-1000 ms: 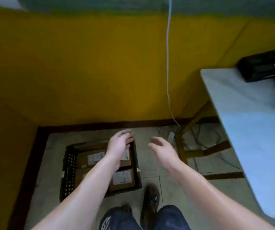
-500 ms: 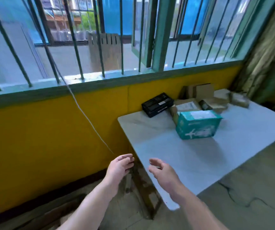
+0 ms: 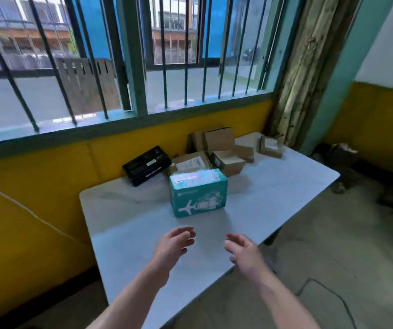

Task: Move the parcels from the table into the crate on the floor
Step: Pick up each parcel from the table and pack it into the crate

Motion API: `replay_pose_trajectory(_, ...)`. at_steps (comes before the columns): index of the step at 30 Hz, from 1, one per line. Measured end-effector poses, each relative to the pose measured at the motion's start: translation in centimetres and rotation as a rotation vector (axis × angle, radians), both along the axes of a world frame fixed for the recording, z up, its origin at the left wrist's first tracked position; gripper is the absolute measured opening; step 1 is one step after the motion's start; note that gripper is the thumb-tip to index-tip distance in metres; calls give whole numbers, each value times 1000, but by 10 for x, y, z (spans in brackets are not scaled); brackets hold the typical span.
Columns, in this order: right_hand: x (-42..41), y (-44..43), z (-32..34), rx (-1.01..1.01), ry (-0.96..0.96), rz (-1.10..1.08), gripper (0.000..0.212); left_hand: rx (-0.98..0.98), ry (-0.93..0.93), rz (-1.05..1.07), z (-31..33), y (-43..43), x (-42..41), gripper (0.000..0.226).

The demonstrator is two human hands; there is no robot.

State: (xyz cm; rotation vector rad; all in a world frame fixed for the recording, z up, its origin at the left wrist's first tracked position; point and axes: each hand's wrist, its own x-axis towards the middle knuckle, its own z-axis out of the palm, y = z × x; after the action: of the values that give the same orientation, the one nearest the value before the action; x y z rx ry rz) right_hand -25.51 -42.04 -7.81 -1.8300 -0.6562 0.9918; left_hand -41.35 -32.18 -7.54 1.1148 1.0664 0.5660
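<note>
Pickup is starting: left hand (image 3: 174, 243) and right hand (image 3: 243, 251) are hovering relaxed, empty, over the near table (image 3: 124, 233). Teal parcel (image 3: 198, 194) is sitting just beyond, brown parcels (image 3: 228, 163) farther right. Next is likely calling for clasping the teal parcel's sides.

The teal box (image 3: 198, 193) hides the near side of the brown parcel (image 3: 190, 162) behind it, toward the table's (image 3: 273, 186) far edge, and the print on both labels is too blurred for me to read. My left forearm (image 3: 129, 300) and right forearm (image 3: 283, 302) run off the bottom of the view, and the left one covers the table's near corner.
</note>
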Motion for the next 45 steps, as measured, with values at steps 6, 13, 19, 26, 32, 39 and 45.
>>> replay_pose_trajectory(6, 68, 48, -6, -34, 24, 27, 21, 96, -11, 127, -14, 66, 66, 22)
replay_pose_trajectory(13, 147, 142, -9, -94, 22, 72, 29, 269, -77, 391, -14, 161, 123, 21)
replay_pose_trajectory(19, 186, 202, -23, -133, 18, -9, 41, 276, 373, 472, -35, 210, 126, 46)
replay_pose_trajectory(26, 197, 271, -43, -343, 247, 130, 42, -106, 208, 497, -60, 223, 127, 15)
replay_pose_trajectory(32, 206, 309, -45, -280, 302, 269, 41, -141, 231, 566, -53, 209, 141, 19)
replay_pose_trajectory(39, 227, 304, -49, -32, 354, 431, 31, -117, 157, 810, -55, 177, 151, 44)
replay_pose_trajectory(45, 236, 311, -24, 163, 466, 477, 27, 133, 95, 1034, -36, 152, 156, 34)
